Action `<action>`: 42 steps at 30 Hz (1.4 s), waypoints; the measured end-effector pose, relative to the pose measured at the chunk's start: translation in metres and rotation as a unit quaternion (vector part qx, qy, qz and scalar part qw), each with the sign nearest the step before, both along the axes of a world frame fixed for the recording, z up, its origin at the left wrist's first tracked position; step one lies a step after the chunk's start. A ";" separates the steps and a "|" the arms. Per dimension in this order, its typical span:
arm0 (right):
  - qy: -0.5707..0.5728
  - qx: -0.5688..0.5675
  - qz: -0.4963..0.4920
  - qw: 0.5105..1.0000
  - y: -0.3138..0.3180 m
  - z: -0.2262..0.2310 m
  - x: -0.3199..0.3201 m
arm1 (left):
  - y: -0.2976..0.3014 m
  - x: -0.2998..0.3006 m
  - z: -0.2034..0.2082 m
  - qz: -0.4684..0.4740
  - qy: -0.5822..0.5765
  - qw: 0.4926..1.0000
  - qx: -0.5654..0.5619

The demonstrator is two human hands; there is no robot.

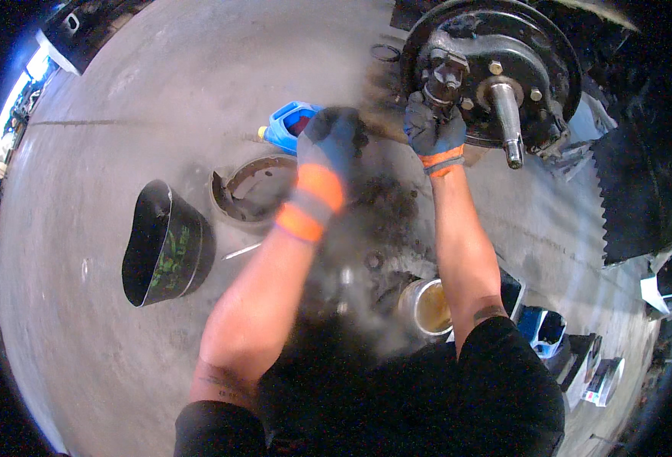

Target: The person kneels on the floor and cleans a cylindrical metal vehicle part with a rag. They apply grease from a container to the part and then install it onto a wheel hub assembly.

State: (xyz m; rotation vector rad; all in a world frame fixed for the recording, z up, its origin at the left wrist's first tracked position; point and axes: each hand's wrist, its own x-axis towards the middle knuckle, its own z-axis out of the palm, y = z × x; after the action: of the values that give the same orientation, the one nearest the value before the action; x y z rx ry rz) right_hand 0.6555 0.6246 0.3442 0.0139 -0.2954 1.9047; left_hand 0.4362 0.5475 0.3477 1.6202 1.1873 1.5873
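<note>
My right hand (435, 133), in a dark glove with an orange-striped cuff, reaches up to a round black brake backing plate (545, 57). Its fingers are closed around the lower end of a dark metal brake part (446, 80) on the plate's left side; they are partly hidden. A bare steel axle spindle (507, 118) juts out from the plate's middle, with bolt heads around it. My left hand (332, 141), gloved alike, is smeared by motion. It is in front of a blue jug (284, 126) with a yellow cap, and its fingers cannot be made out.
Curved brake shoes (233, 202) lie on the concrete floor beside a black bucket (187, 259). A thin pale rod (242, 251) lies nearby. Close to my body stands a round tub (433, 306) with amber contents. A blue container (540, 329) is further right, below a dark toothed-edge panel (641, 190).
</note>
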 end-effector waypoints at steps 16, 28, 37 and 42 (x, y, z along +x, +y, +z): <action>-0.045 0.011 0.011 0.999 -0.012 -0.091 -0.023 | 0.028 0.028 -0.056 -0.136 -0.172 0.968 -0.119; -0.705 0.412 -0.306 0.489 -0.091 0.009 -0.009 | 0.016 0.035 -0.024 -0.255 -0.359 0.874 -0.203; -0.650 -0.028 0.036 0.759 -0.201 -0.034 0.081 | -0.012 0.059 0.002 -0.183 -0.545 0.757 -0.310; -0.509 -0.202 0.185 0.816 -0.220 -0.063 0.093 | -0.014 0.067 -0.030 -0.229 -0.501 0.786 -0.280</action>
State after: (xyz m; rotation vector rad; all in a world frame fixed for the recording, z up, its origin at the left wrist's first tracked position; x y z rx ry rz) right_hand 0.7485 0.4050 0.2808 -1.3610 -0.6198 2.1644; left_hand 0.5028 0.5330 0.3177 0.4383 0.5084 1.2680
